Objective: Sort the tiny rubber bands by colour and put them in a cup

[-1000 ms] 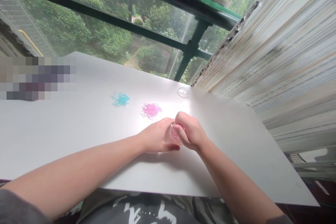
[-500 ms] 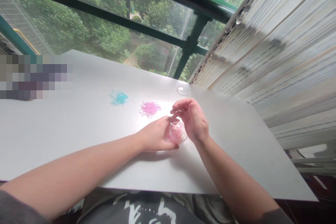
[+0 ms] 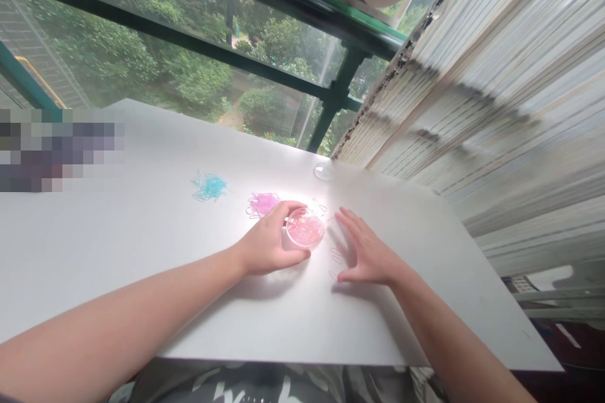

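My left hand [image 3: 274,240] is wrapped round a clear round container [image 3: 305,228] that holds pink pieces like small bands or clips. To its right, my right hand [image 3: 366,249] is open over the white table, its fingers apart and not touching the container. A few loose pink pieces [image 3: 336,256] lie on the table between the container and my right hand, with others just behind. Beside my left hand's fingers is a purple-pink pile [image 3: 263,204]. A turquoise pile [image 3: 209,186] lies farther left.
A clear round lid [image 3: 323,171] lies near the back edge of the white table [image 3: 227,327]. Behind the table is a window with a green frame [image 3: 331,97]. A pleated curtain [image 3: 472,107] hangs along the right side. A blurred patch covers something at the far left.
My left hand has shifted left with the container. My right hand has come away from it, lowered and opened. Loose pink pieces now show on the table. The view has tilted slightly.
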The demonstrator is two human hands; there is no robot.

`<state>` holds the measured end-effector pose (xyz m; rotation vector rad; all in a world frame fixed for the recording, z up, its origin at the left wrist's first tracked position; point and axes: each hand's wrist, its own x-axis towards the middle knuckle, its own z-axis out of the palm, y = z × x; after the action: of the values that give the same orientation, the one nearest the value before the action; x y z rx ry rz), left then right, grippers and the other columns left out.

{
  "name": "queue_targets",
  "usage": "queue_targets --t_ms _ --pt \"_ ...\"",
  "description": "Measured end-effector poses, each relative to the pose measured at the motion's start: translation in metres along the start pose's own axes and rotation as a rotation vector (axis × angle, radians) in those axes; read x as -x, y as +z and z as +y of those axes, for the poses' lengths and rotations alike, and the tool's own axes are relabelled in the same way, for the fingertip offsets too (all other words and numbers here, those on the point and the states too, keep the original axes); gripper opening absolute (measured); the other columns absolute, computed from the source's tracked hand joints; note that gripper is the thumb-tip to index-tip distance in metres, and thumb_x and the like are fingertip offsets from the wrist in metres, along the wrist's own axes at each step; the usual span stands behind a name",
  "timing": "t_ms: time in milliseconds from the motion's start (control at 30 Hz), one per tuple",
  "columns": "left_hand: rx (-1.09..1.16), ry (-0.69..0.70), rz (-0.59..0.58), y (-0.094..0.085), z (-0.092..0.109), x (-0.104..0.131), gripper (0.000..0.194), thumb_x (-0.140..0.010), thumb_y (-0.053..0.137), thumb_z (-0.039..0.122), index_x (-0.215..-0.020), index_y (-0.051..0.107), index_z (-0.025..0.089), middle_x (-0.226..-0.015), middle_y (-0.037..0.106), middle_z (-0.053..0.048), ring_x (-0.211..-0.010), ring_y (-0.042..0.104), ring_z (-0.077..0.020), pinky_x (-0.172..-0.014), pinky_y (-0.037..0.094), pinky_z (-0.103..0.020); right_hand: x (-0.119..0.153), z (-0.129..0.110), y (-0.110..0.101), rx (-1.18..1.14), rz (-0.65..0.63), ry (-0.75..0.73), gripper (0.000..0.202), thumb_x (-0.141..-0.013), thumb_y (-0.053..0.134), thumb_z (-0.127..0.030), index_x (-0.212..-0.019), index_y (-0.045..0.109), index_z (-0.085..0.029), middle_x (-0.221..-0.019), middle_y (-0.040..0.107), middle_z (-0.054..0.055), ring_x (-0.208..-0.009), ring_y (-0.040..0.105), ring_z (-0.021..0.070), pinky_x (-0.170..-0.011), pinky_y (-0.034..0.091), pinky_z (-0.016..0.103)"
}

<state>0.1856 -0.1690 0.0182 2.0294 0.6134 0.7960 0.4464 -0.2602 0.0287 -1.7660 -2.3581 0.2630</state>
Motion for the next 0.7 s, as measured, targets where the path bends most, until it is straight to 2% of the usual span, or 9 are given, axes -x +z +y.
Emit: queue_targets --t_ms 67,133,233,300,367,467,567,700 --pt "-0.006 -0.008 0.015 -0.002 -0.001 -0.001 0.066 -0.067 0.07 0.029 -0.125 0.04 0.02 -0.126 0.051 -0.011 -0.117 0.051 -0.0277 -0.099 0.044 -0.039 0.004 -0.006 0.015 0.089 -0.059 0.03 0.12 -0.059 0.062 -0.076 -0.15 0.007 -0.02 -0.156 0.011 0.017 -0.142 0.009 0.0386 -0.111 0.011 0.06" --pt "-0.011 -0.006 0.002 -0.004 -0.002 -0.002 0.066 -0.067 0.07 0.03 -0.125 0.04 0.02 -0.125 0.052 -0.01 -0.116 0.051 -0.0278 -0.098 0.044 -0.039 -0.003 -0.011 0.025 0.122 -0.04 0.073 0.109 -0.069 0.058 -0.072 -0.15 0.007 -0.019 -0.156 0.007 0.017 -0.143 0.004 0.036 -0.112 0.01 0.058" --pt "-0.013 0.031 -0.029 -0.007 -0.001 -0.003 0.064 -0.068 0.069 0.029 -0.124 0.04 0.021 -0.124 0.052 -0.01 -0.114 0.052 -0.0274 -0.097 0.044 -0.039 -0.031 -0.009 0.03 0.091 0.025 0.109 0.09 -0.081 0.053 -0.059 -0.15 0.012 -0.017 -0.156 0.009 0.017 -0.143 0.006 0.033 -0.112 0.014 0.056" --pt "0.0 0.09 -0.102 -0.01 0.0 -0.002 0.065 -0.066 0.07 0.026 -0.124 0.041 0.021 -0.122 0.053 -0.009 -0.112 0.053 -0.0267 -0.096 0.045 -0.039 -0.055 -0.004 0.03 0.052 0.07 0.107 0.081 -0.083 0.054 -0.053 -0.147 0.021 -0.016 -0.155 0.016 0.018 -0.142 0.012 0.0337 -0.111 0.017 0.056" --pt "0.013 0.152 -0.221 -0.012 0.001 -0.001 0.068 -0.061 0.071 0.023 -0.123 0.042 0.021 -0.12 0.054 -0.008 -0.109 0.055 -0.0261 -0.095 0.046 -0.038 -0.077 0.0 0.032 0.007 0.13 0.068 0.067 -0.083 0.055 -0.047 -0.14 0.037 -0.016 -0.15 0.03 0.019 -0.14 0.022 0.0342 -0.109 0.02 0.057" --pt "0.015 0.185 -0.36 -0.012 0.002 0.002 0.071 -0.057 0.073 0.023 -0.122 0.045 0.022 -0.118 0.055 -0.007 -0.105 0.056 -0.0257 -0.093 0.047 -0.038 -0.097 0.004 0.035 -0.119 0.255 0.0 0.038 -0.082 0.058 -0.034 -0.117 0.059 -0.018 -0.135 0.051 0.014 -0.13 0.039 0.0302 -0.106 0.029 0.051" --pt "0.024 0.182 -0.415 -0.01 0.005 0.004 0.072 -0.055 0.075 0.024 -0.121 0.047 0.021 -0.116 0.056 -0.007 -0.102 0.057 -0.0251 -0.092 0.048 -0.038 -0.098 0.005 0.035 -0.273 0.351 -0.043 0.015 -0.081 0.055 -0.019 -0.09 0.068 -0.02 -0.112 0.065 0.009 -0.114 0.055 0.023 -0.098 0.041 0.04" --pt "0.044 0.183 -0.492 -0.012 0.008 0.005 0.071 -0.053 0.076 0.026 -0.119 0.05 0.022 -0.114 0.058 -0.006 -0.1 0.058 -0.0255 -0.09 0.048 -0.038 -0.081 0.001 0.028 -0.378 0.392 -0.058 0.021 -0.079 0.049 -0.01 -0.074 0.066 -0.02 -0.089 0.068 0.006 -0.091 0.062 0.0189 -0.087 0.047 0.034"
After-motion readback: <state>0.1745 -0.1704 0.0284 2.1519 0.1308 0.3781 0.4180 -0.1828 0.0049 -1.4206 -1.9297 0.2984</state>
